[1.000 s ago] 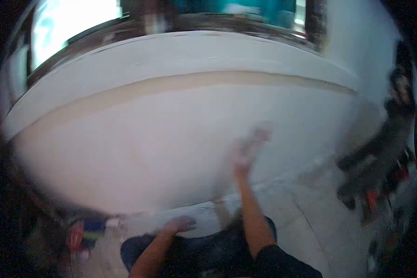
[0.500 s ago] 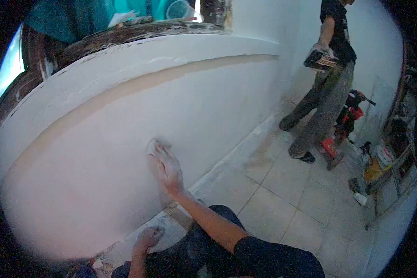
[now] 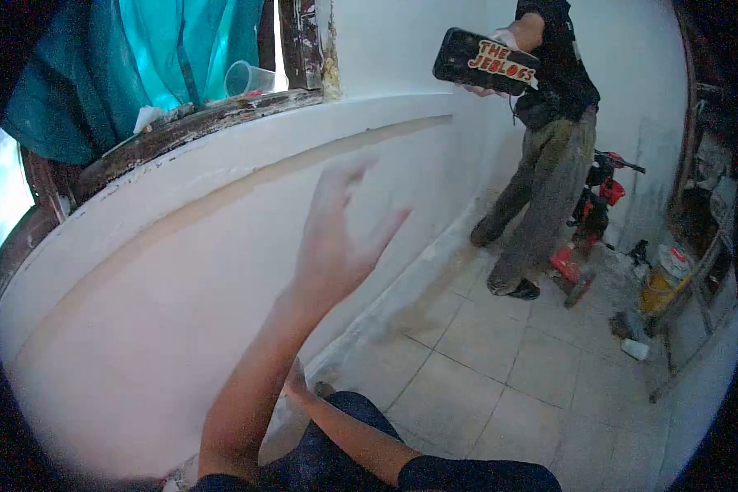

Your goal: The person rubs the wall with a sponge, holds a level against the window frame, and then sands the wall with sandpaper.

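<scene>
The left hand (image 3: 340,234) is raised open before the white wall (image 3: 180,303); the right hand (image 3: 295,380) (mostly hidden, grip unclear) sits low.

The curtain (image 3: 180,57) over there is a rich teal, glowing brighter turquoise where light comes through, above a dark brown frame (image 3: 197,123) blotched with white. The wall (image 3: 180,287) is off-white, faintly pinkish low down, with a tan band (image 3: 221,190) curving beneath the white ledge (image 3: 246,148). I can read "THE JEBLOGS" in red-orange letters edged in cream on a black phone (image 3: 488,64). Its holder wears a black shirt (image 3: 570,70) and greyish-olive trousers (image 3: 556,180). Dark lines grid the pale cream tiles (image 3: 467,365); the bucket (image 3: 657,293) is yellow.
</scene>
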The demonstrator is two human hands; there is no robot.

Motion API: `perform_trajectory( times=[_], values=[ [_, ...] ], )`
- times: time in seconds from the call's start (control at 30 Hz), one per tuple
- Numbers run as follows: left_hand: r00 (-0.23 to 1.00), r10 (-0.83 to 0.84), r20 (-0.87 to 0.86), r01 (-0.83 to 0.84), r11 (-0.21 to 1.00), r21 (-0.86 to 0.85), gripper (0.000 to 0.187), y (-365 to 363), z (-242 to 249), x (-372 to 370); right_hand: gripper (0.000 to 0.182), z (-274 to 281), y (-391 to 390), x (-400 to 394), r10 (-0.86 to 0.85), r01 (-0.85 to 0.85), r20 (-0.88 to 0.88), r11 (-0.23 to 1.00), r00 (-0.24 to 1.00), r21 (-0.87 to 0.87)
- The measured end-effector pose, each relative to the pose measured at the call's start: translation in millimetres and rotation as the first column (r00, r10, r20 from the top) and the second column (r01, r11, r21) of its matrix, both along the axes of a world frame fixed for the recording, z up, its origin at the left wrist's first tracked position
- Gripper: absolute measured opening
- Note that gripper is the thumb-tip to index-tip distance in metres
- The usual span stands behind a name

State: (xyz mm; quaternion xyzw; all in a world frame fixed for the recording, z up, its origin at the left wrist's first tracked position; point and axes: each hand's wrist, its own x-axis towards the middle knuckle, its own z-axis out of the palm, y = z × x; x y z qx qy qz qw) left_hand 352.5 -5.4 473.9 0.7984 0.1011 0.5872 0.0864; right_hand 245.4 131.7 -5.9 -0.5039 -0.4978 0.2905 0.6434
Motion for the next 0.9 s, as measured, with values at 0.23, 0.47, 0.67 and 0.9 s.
perform_trajectory(
  times=[0.23,0.47,0.67,0.9],
  values=[
    [0.994,0.102,0.026,-0.099,0.824,0.558,0.057,-5.3,125.6,96.8,0.052,65.6,-28.5,6.1,0.245,-0.243,-0.038,0.905,0.969,-0.349],
    [0.966,0.216,-0.14,-0.127,0.873,0.471,0.032,-24.6,138.2,132.0,0.05,61.9,-26.0,-2.4,0.162,-0.153,-0.128,0.985,0.978,0.081],
    [0.973,0.23,0.017,-0.198,0.793,0.576,0.022,-25.7,149.6,100.4,0.078,82.5,-38.8,12.4,0.172,-0.257,-0.226,0.864,0.959,-0.433],
    [0.916,0.401,0.029,-0.353,0.769,0.533,0.028,-60.6,139.3,-102.6,0.049,57.9,-23.2,4.3,0.155,-0.149,-0.097,0.987,0.983,0.066]
  ],
)
